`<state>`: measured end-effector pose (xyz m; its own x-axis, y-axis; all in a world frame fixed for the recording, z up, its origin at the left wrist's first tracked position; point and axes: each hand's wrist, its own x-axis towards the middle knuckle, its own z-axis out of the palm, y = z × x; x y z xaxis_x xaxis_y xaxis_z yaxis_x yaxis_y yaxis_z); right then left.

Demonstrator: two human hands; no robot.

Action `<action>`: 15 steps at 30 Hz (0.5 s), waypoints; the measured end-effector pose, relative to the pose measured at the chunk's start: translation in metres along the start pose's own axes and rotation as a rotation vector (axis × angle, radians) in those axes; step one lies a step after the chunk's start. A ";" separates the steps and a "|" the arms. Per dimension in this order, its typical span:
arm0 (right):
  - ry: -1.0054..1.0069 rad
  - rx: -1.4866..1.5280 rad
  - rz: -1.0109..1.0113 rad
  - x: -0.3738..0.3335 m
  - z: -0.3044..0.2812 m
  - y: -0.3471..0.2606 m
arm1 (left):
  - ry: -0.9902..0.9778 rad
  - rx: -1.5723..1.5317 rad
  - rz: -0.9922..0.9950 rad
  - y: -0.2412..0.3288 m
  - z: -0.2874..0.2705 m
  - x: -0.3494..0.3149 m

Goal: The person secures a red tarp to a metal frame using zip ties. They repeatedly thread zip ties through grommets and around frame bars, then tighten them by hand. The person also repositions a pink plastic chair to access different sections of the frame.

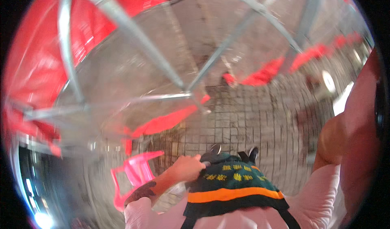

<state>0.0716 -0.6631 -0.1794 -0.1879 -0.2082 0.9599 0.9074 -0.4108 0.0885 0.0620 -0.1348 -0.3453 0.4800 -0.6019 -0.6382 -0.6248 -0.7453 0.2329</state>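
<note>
My left hand (189,169) is in front of my waist, closed, its fingers curled in beside the dark green apron (231,180) with an orange band. A small greyish thing shows at its fingertips, too blurred to name. My right arm (357,107) is raised along the right rim, and its hand is out of view. Ahead of me a metal frame (138,36) of crossing poles spans the upper picture. Clear plastic sheeting (130,66) with red edging hangs across it.
A pink plastic chair or stool (136,170) stands at my left, close to my forearm. Red sheeting (36,66) fills the upper left. Brick paving (243,115) lies underfoot. A bright light (42,219) glares at the lower left. Blurred white objects (328,81) are at the right.
</note>
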 end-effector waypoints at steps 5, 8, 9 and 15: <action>0.040 0.039 0.329 -0.080 0.006 0.137 | 0.085 -0.329 -0.385 0.129 0.108 -0.061; 0.005 0.085 0.432 -0.112 0.036 0.181 | 0.129 -0.463 -0.583 0.204 0.150 -0.078; -0.018 0.107 0.478 -0.118 0.053 0.185 | 0.103 -0.532 -0.636 0.238 0.162 -0.095; -0.015 0.474 0.363 -0.071 0.138 0.082 | 0.244 -0.595 -0.862 0.340 0.262 -0.098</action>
<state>0.2116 -0.5593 -0.2039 0.1675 -0.2471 0.9544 0.9822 0.1255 -0.1399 -0.3588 -0.2544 -0.3957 0.7666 0.2014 -0.6098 0.3514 -0.9263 0.1359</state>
